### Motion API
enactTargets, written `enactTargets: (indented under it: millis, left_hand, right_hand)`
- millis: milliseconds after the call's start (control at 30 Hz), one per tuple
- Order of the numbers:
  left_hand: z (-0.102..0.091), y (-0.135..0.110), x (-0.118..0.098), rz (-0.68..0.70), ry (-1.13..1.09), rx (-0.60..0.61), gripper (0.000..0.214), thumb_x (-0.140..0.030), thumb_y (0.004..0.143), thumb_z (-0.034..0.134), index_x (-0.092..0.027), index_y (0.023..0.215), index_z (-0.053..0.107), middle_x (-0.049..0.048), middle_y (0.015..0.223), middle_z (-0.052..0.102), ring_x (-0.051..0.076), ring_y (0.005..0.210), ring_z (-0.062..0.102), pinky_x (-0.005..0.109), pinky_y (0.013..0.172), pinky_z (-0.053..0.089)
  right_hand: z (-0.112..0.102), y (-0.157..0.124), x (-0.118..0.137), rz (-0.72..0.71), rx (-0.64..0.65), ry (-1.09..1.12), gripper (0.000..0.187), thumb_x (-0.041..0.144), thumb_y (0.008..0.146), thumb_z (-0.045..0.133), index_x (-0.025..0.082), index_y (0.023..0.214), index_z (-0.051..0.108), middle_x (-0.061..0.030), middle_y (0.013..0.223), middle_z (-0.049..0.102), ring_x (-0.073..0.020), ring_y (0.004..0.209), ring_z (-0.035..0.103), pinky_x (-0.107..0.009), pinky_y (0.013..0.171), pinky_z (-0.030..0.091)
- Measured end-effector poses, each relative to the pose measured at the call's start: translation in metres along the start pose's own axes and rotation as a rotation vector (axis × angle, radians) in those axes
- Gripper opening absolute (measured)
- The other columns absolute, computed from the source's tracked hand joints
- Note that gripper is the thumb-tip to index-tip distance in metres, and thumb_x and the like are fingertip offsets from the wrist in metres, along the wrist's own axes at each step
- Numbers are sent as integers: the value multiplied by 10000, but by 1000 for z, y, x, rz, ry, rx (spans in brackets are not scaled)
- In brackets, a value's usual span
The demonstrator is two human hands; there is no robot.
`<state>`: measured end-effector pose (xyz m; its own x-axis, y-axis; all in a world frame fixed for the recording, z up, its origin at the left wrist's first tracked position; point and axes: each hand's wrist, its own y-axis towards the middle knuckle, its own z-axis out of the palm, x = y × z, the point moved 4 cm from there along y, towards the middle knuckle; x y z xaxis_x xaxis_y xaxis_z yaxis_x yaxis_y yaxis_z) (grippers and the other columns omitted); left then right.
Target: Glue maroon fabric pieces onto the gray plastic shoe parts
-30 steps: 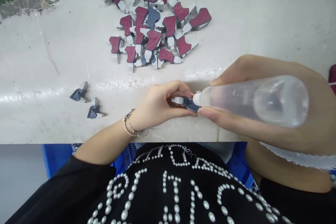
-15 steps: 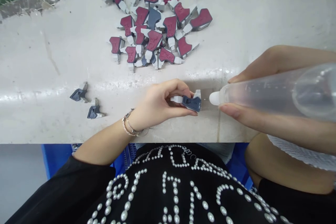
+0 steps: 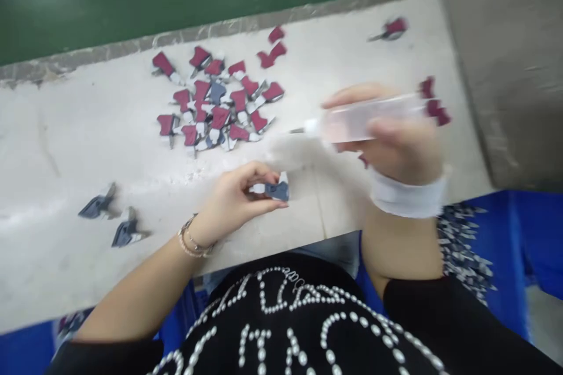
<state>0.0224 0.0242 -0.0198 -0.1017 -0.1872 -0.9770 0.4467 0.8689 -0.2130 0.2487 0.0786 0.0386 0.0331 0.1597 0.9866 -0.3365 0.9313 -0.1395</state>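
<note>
Between the thumb and fingers of my left hand (image 3: 240, 196) is a small dark blue-grey and white plastic part (image 3: 276, 190), held low over the tabletop. My right hand (image 3: 402, 140) is wrapped round a clear squeeze bottle (image 3: 369, 117) with a white cap and a thin needle tip. The bottle lies nearly level above the table, its tip pointing left and apart from the part. Both the hand and the bottle are blurred. Two similar blue-grey parts, one of them (image 3: 126, 233) nearer me, lie left of my left hand.
Beyond my hands lies a pile of maroon-topped parts (image 3: 220, 117). Loose maroon pieces (image 3: 266, 59) rest near it, others (image 3: 433, 102) at the right. A grey block (image 3: 505, 70) bounds the table's right end. Blue bins stand below, one holding many small parts (image 3: 466, 246).
My right hand has lifted the bottle up and away from the held part. My view has shifted, now showing more of the table's right end. My left hand keeps its part.
</note>
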Motion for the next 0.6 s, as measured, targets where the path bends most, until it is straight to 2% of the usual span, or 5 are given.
enactTargets:
  millis: [100,200,367,433,600]
  left_hand:
    - [0,1,-3,-48,-14,-3,342,-270,720,873,-176,901,598,52,990,728,166,957,730,255,780,662]
    - [0,2,-7,-105,-53,-12,320,-248,734,849,-185,886,575,27,963,711,139,908,707,240,771,644]
    - [-2,0,-11,-112,-37,-70,344,-273,712,850,-185,878,562,34,1016,670,164,963,679,245,767,609]
    - [-2,-1,-11,-92,-27,-71,340,-290,717,843,-186,880,563,36,1003,663,175,962,673,257,777,595]
    - [1,-1,-12,-54,-4,-55,314,-288,716,829,-196,869,571,24,952,669,188,950,664,270,806,567]
  right_hand:
    - [8,12,-1,-140,97,-23,663,297,765,839,207,1376,600,-31,1149,697,-121,877,661,-264,805,564]
    - [19,19,-9,-171,252,-39,790,385,690,891,208,1389,569,-61,1183,673,-136,833,647,-304,777,587]
    - [34,27,-15,-238,238,-123,600,389,918,705,224,1446,472,-96,1304,611,-219,1118,625,-442,994,536]
    - [40,32,-21,-249,226,-194,561,381,928,699,201,1421,502,-108,1317,608,-258,1155,621,-505,999,530]
    - [45,43,-45,-158,153,-453,357,382,966,656,157,1241,628,-97,1241,650,-243,1114,646,-480,956,558]
